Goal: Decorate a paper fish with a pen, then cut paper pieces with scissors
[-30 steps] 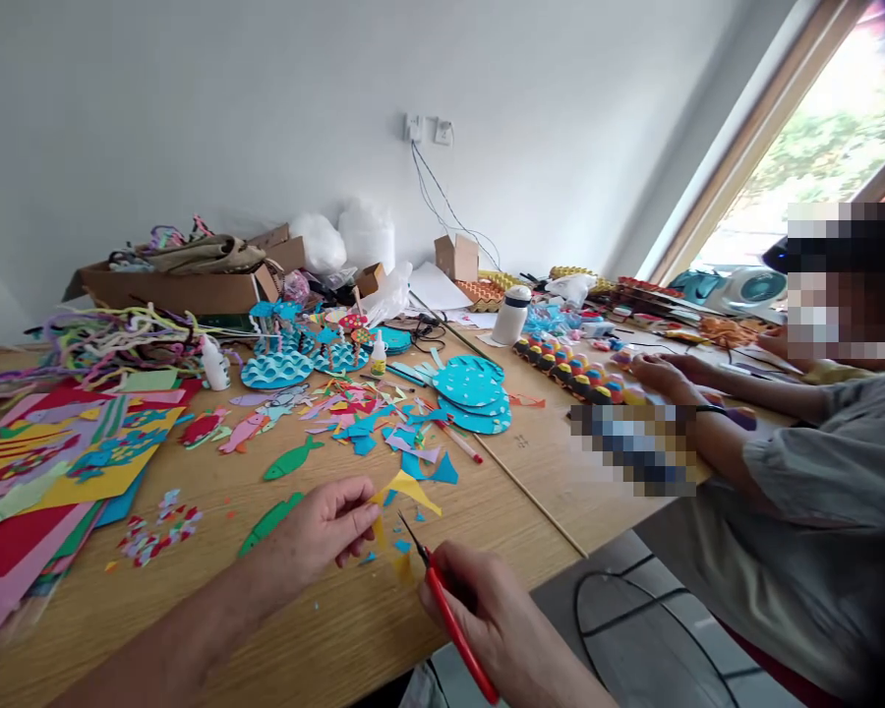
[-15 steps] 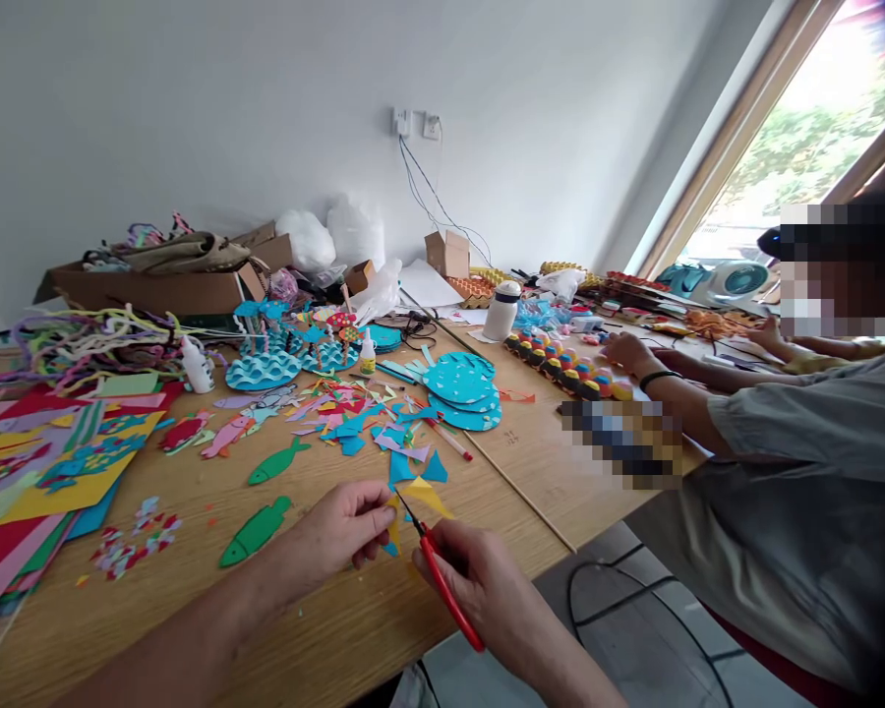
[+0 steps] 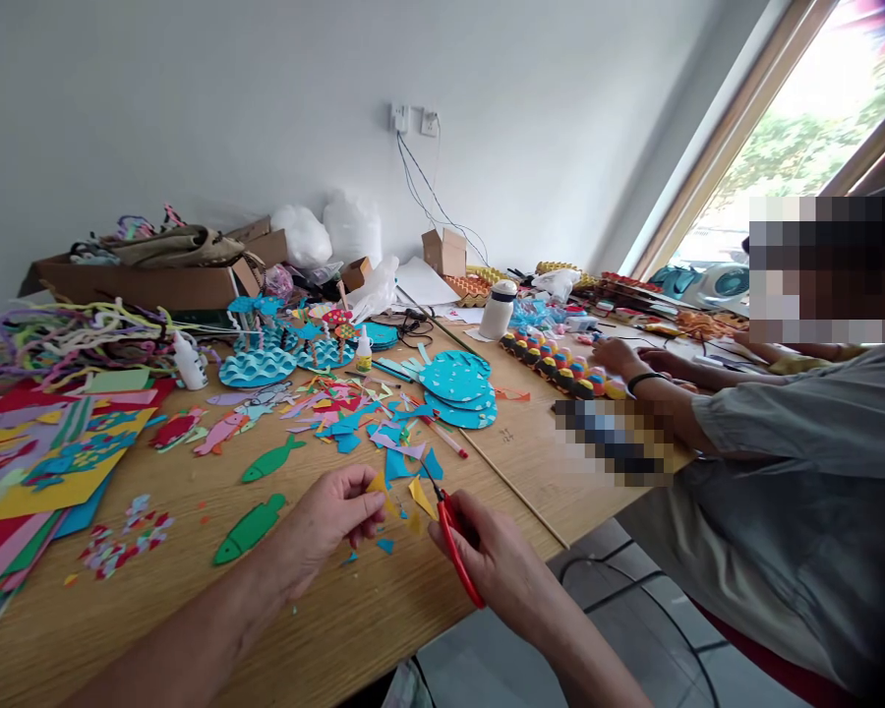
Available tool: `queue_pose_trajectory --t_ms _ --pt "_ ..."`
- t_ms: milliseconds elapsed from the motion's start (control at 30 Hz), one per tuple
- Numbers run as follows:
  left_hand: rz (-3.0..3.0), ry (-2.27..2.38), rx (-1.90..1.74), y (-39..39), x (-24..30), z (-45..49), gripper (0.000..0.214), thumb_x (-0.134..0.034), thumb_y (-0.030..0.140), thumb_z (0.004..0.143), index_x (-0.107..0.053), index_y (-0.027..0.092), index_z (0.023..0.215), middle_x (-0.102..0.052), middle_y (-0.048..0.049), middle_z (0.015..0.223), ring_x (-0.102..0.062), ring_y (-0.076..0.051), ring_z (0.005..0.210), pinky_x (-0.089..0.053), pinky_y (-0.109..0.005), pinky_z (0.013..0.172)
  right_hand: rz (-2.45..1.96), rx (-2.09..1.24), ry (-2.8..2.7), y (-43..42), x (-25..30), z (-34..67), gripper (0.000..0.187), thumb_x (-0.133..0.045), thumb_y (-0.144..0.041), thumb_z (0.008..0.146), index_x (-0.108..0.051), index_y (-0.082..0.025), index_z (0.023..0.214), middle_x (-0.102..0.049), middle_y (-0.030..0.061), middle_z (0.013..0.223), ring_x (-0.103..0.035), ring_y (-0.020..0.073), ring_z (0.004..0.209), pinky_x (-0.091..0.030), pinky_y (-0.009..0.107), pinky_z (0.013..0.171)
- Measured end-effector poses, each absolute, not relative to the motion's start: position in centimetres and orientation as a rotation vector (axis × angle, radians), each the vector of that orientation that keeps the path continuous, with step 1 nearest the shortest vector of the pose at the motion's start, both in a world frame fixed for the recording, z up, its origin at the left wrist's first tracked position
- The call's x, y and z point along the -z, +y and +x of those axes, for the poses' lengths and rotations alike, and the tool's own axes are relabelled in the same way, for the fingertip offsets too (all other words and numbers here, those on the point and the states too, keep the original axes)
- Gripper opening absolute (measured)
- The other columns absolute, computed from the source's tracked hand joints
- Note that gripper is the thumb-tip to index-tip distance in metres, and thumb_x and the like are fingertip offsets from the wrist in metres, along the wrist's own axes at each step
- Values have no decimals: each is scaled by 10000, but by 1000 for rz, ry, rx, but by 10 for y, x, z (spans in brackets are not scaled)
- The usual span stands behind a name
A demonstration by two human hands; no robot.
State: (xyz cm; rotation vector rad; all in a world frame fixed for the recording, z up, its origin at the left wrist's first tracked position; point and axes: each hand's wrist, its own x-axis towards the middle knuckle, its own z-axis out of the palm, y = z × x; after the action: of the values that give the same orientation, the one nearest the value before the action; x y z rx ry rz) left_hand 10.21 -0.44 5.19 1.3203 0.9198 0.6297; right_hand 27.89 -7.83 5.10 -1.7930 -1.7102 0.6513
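Between the thumb and fingers of my left hand (image 3: 343,506) is a small piece of yellow paper (image 3: 378,484). My right hand (image 3: 491,541) grips red-handled scissors (image 3: 457,551), their dark blades pointing up and away, a little right of the yellow paper. A yellow offcut (image 3: 422,498) lies by the blades, and small blue scraps (image 3: 384,545) rest below on the wooden table. Two green paper fish, an upper one (image 3: 272,460) and a lower one (image 3: 251,529), lie left of my left hand.
Coloured paper sheets (image 3: 66,472) are stacked at the left. Blue round pieces (image 3: 457,388), a thin wooden stick (image 3: 516,490) and a white bottle (image 3: 499,311) lie or stand ahead. A co-worker (image 3: 774,433) sits at the right, hands over the table.
The scissors have moved right, away from the yellow paper in my left hand. A yellow offcut now shows beside the blades. The view has shifted slightly.
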Motion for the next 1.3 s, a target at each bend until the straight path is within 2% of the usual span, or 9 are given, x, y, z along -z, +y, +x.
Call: queue_pose_trajectory --t_ms 67,233,300,500,767,1100,1300 --pt "1278 923 -708 -5 -55 99 221 -635 355 674 -504 182 635 -552 40 585 -479 -86 515 -332 -190 470 -1762 -733 -1649 -82 -54 279 293 -428 -409 835 -440 -188 643 -445 -38 569 -375 104 530 -268 222 490" --pt "1048 875 -899 -12 -57 91 188 -685 292 665 -538 175 679 -625 5 656 -519 -91 571 -354 -182 489 -1466 -1207 -1482 -105 -50 267 333 -368 -426 865 -415 -188 637 -400 -45 547 -379 98 524 -297 207 484" --pt "968 853 -937 -18 -56 91 182 -697 270 659 -544 176 689 -630 8 656 -527 -90 581 -366 -179 494 -1445 -1306 -1502 -113 -44 260 348 -346 -441 882 -432 -183 665 -429 -37 576 -398 98 539 -308 207 499" --pt "785 815 -965 -36 -51 102 213 -728 254 630 -555 181 730 -656 1 655 -562 -102 592 -388 -183 502 -1531 -1164 -1490 -113 -29 249 322 -376 -406 880 -457 -181 665 -465 -32 590 -412 99 565 -303 196 500" --pt "766 764 -918 -46 -43 114 184 -710 243 655 -562 177 741 -661 -16 668 -562 -107 593 -386 -191 507 -1526 -1085 -1465 -108 -27 252 347 -372 -426 856 -451 -177 627 -422 -34 530 -382 96 518 -269 201 458" --pt "750 790 -888 -47 -35 123 231 -735 267 617 -552 174 723 -675 -26 679 -558 -106 579 -356 -188 478 -1584 -1052 -1407 -107 -23 252 384 -385 -495 826 -425 -184 605 -355 -52 480 -340 92 485 -225 213 442" --pt "758 853 -933 -44 -31 115 203 -757 260 586 -624 158 701 -566 48 520 -461 -62 471 -353 -174 465 -1626 -1004 -1452 -106 -29 258 357 -398 -452 850 -412 -188 611 -359 -53 521 -341 93 514 -241 211 462"
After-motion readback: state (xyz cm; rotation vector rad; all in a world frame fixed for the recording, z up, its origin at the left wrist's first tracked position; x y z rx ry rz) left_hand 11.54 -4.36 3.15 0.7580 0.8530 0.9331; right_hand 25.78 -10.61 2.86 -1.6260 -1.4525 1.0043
